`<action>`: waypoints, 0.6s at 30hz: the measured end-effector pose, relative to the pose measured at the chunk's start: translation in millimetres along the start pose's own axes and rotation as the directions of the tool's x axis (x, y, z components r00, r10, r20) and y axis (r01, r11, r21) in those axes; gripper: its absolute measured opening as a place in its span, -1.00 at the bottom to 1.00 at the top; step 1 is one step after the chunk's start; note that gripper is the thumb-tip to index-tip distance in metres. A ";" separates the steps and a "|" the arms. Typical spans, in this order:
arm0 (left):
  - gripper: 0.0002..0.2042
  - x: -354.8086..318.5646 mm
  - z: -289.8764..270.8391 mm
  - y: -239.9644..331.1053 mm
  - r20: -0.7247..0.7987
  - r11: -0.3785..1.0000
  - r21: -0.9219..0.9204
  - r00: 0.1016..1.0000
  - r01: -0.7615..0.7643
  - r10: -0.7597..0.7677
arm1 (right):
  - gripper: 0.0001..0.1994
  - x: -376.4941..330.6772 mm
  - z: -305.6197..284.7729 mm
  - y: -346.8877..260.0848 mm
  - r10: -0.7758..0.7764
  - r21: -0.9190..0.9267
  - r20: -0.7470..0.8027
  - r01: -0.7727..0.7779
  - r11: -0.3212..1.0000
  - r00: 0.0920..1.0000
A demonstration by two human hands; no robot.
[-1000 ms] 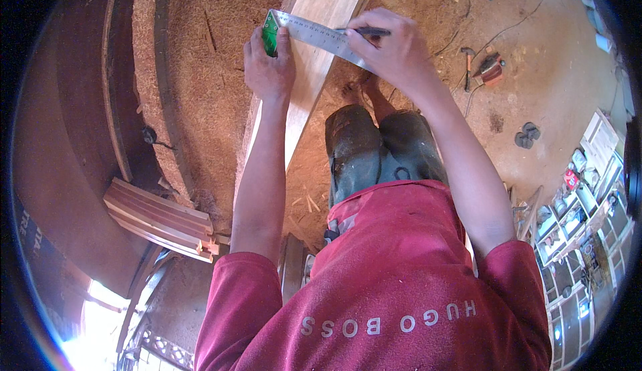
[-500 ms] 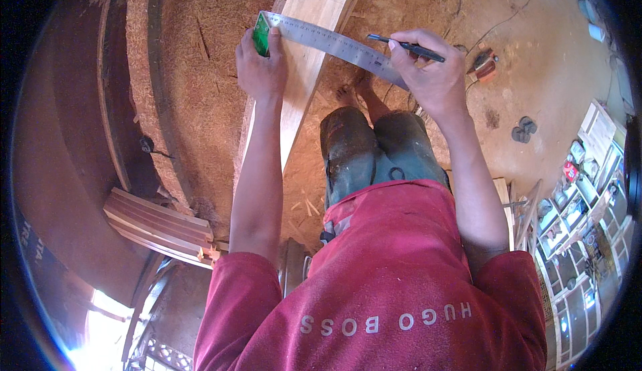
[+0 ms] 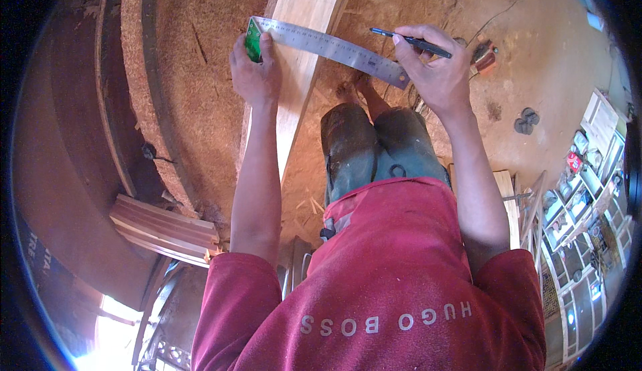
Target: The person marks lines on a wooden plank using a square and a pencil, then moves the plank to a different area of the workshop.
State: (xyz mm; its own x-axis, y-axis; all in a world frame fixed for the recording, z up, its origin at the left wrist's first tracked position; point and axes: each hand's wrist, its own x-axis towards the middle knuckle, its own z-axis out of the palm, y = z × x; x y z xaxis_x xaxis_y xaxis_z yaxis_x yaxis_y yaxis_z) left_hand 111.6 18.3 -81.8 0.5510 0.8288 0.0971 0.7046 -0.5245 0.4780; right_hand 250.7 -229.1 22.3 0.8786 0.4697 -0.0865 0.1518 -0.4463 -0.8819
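My left hand (image 3: 257, 70) is closed round the green handle of a try square (image 3: 328, 45), with the thumb on the near side. The square's long metal blade lies across a pale wooden board (image 3: 304, 7) and reaches out past its right edge. My right hand (image 3: 438, 69) pinches a dark pen (image 3: 416, 40) close to the free end of the blade. The pen points left and stays apart from the blade and the board. Below the board's right side are my knees and bare feet.
Sawdust covers the ground (image 3: 194, 57) on the left, beside a long curved plank edge (image 3: 144, 90). Stacked wooden strips (image 3: 164, 227) sit at the lower left. A red and dark power tool (image 3: 485, 57) and a pair of sandals (image 3: 527, 121) lie on the right. Shelving (image 3: 575, 204) stands at far right.
The square's blade end has come free of my right hand, which has shifted slightly right with the pen. My left hand and the handle sit slightly lower and further left.
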 end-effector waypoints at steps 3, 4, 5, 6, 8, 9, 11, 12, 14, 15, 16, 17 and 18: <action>-0.41 1.7 0.9 -5.5 -0.015 0.999 0.028 0.999 -0.034 0.034 | -0.82 0.8 4.0 -1.2 -0.007 -0.010 0.005 0.007 1.000 1.000; -0.41 1.7 0.0 -6.6 -0.019 0.998 0.036 0.999 -0.050 0.051 | -0.82 0.6 5.8 -1.7 -0.011 -0.022 0.005 0.011 1.000 1.000; -0.41 1.0 0.8 -6.7 -0.017 0.998 0.042 0.999 -0.046 0.046 | -0.82 2.0 7.0 -1.8 -0.007 -0.019 0.012 0.008 1.000 1.000; -0.40 1.2 0.1 -0.2 -0.009 1.000 -0.006 1.000 -0.015 0.015 | -0.81 3.8 8.4 -1.5 0.012 0.014 0.024 -0.012 1.000 1.000; -0.40 0.4 -0.7 2.4 0.004 0.999 -0.047 1.000 0.020 -0.020 | -0.80 5.1 13.1 -1.5 0.038 0.050 0.041 -0.040 0.998 0.998; -0.39 0.7 0.4 2.1 0.000 1.000 -0.020 1.000 0.018 -0.018 | -0.80 6.9 15.3 -2.1 0.017 0.020 0.033 -0.018 1.000 0.999; -0.39 0.0 -1.1 -0.5 -0.005 1.000 0.008 1.000 0.021 -0.021 | -0.79 9.3 20.7 -2.0 -0.005 -0.011 0.031 0.005 1.000 1.000; -0.39 0.4 -1.7 -0.6 0.007 1.000 -0.002 1.000 0.007 -0.007 | -0.79 11.0 23.3 -1.7 -0.020 -0.017 0.031 0.021 1.000 0.999; -0.39 0.0 -2.0 0.5 0.019 1.000 -0.015 1.000 -0.004 0.004 | -0.79 11.6 25.8 -4.2 -0.037 -0.026 0.034 0.038 0.999 0.999; -0.39 0.1 -2.1 0.3 0.003 1.000 -0.004 1.000 -0.005 0.005 | -0.79 12.5 26.7 -9.1 0.003 -0.035 0.050 -0.001 0.999 0.999; -0.39 0.1 -2.3 0.1 -0.012 1.000 0.006 1.000 -0.007 0.007 | -0.80 13.1 28.2 -12.1 0.043 -0.045 0.067 -0.040 0.998 0.997; -0.39 0.0 -2.9 -0.4 -0.014 1.000 0.008 1.000 -0.004 0.004 | -0.80 13.8 30.9 -11.8 0.042 -0.045 0.070 -0.039 0.998 0.997; -0.39 0.3 -3.2 0.5 -0.005 1.000 0.003 1.000 0.007 -0.007 | -0.80 15.2 33.2 -10.1 0.021 -0.036 0.066 -0.019 0.999 0.998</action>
State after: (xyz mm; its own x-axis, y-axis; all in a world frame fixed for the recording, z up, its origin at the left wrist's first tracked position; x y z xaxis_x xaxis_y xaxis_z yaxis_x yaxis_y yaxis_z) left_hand 110.6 18.9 -78.8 0.5438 0.8335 0.0975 0.7102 -0.5190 0.4757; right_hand 247.5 -192.2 14.5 0.8495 0.5098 -0.1357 0.1514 -0.4821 -0.8629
